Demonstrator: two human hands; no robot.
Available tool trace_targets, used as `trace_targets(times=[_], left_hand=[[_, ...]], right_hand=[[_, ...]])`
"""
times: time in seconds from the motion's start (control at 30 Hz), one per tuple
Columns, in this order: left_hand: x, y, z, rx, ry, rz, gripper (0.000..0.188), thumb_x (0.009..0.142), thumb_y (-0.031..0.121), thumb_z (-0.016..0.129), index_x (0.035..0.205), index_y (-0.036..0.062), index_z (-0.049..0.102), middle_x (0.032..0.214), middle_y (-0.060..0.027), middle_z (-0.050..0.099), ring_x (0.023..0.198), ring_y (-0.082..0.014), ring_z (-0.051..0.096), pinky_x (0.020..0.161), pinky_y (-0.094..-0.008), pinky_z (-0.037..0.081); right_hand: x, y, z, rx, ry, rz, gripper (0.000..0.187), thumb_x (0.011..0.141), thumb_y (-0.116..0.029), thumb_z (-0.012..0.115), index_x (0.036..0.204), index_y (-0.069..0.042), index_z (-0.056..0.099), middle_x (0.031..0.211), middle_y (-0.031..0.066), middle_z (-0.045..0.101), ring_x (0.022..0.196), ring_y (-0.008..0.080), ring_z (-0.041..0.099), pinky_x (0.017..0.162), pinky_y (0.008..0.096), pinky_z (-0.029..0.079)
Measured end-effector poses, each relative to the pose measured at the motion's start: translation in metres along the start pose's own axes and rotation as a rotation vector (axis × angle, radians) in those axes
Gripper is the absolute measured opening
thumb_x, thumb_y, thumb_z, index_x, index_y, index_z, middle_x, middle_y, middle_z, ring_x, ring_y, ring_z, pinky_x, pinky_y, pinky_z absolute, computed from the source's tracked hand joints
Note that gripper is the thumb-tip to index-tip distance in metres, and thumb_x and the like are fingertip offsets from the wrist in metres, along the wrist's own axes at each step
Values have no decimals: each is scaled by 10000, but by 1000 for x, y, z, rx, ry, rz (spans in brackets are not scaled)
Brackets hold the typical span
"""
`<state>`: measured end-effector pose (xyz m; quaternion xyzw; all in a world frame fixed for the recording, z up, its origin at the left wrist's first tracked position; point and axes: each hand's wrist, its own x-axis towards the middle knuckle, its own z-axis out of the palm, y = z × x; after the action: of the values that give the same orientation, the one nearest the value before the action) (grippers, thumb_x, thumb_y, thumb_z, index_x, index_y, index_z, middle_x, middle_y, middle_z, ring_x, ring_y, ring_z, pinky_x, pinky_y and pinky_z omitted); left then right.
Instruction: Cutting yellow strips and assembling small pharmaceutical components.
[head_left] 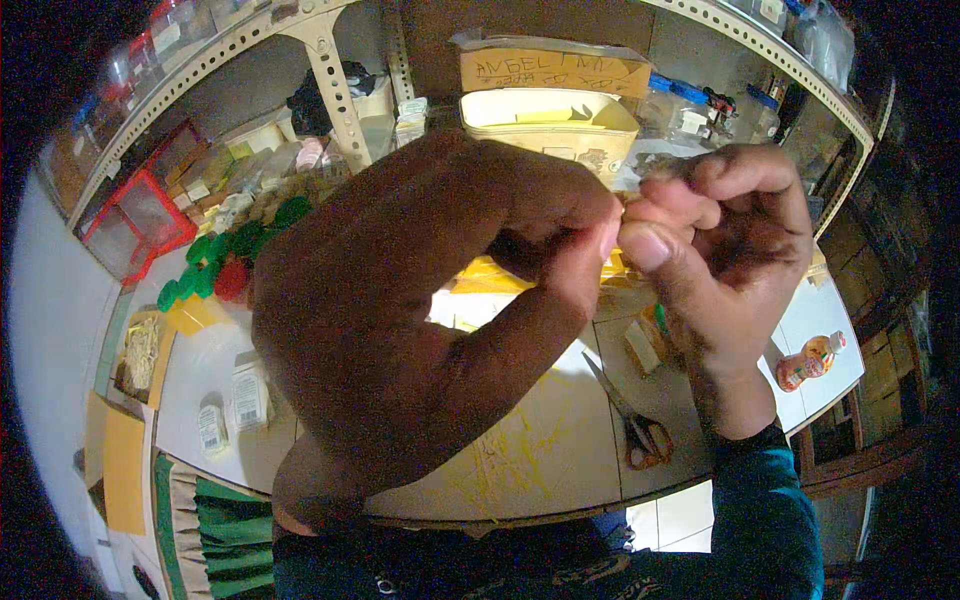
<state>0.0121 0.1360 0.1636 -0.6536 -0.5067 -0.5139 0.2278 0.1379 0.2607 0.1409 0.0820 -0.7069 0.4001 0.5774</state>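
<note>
Head view: left hand (375,285), right hand (745,260), fingertips together; cannot tell on what; uneven pull might cause slipping.

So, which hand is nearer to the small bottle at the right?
Right: the right hand is raised left of the bottle; the left hand is farther left.

Scissors (634,418) lie on the table (585,478), with strips (510,440) scattered to their left and what may be two containers (250,396) farther left. A bottle (806,364) sits right of the scissors; a tub (590,145) stands well behind them.
</note>
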Motion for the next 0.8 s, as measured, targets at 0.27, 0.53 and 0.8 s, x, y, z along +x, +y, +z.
trace_targets(times=[0.27, 0.53, 0.8], left_hand=[[0, -2, 4, -65, 40, 27, 133, 687, 29, 728, 799, 25, 658, 757, -87, 649, 673, -151, 613, 640, -258, 488], [-1, -4, 3, 65, 44, 100, 139, 684, 50, 740, 804, 66, 670, 748, -66, 654, 661, -146, 621, 635, -254, 493], [0, -3, 3, 138, 60, 122, 158, 654, 73, 760, 784, 71, 670, 726, -64, 657, 647, -149, 635, 622, -259, 503]], right_hand=[[-4, 0, -1, -129, -14, -112, 451, 628, -40, 818, 930, -51, 483, 903, 51, 543, 823, 147, 595, 760, 272, 508], [-3, 1, -3, -225, -82, -242, 458, 613, 53, 802, 919, -37, 473, 904, 64, 549, 808, 167, 611, 735, 293, 532], [1, 0, -3, -414, -166, -438, 460, 617, 58, 796, 918, -10, 455, 879, 107, 573, 764, 204, 633, 695, 311, 548]])
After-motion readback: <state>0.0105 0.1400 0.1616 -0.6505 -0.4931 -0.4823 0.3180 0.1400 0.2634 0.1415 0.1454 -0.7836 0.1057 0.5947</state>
